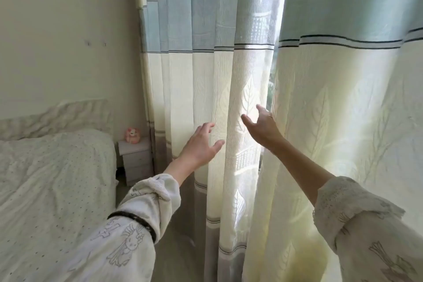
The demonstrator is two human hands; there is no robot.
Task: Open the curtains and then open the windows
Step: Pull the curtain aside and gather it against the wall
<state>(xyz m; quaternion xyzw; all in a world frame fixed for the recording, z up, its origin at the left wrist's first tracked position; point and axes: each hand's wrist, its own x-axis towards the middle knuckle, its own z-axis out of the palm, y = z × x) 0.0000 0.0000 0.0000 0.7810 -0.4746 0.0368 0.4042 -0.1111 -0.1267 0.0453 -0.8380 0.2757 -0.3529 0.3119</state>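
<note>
Two cream and pale-blue curtains with leaf patterns hang closed in front of me. The left curtain (pixel 206 75) falls in folds; the right curtain (pixel 343 98) fills the right side. A narrow gap (pixel 271 80) between them shows a sliver of window and greenery. My left hand (pixel 201 144) is open, fingers spread, against the left curtain's folds. My right hand (pixel 261 126) is open at the gap, fingertips at the inner edge of the right curtain, gripping nothing. The window itself is hidden behind the fabric.
A bed (pixel 45 178) with a dotted white cover lies at the left. A small white nightstand (pixel 136 155) with a pink toy (pixel 132 135) stands in the corner by the wall. Grey floor (pixel 183 236) runs between bed and curtains.
</note>
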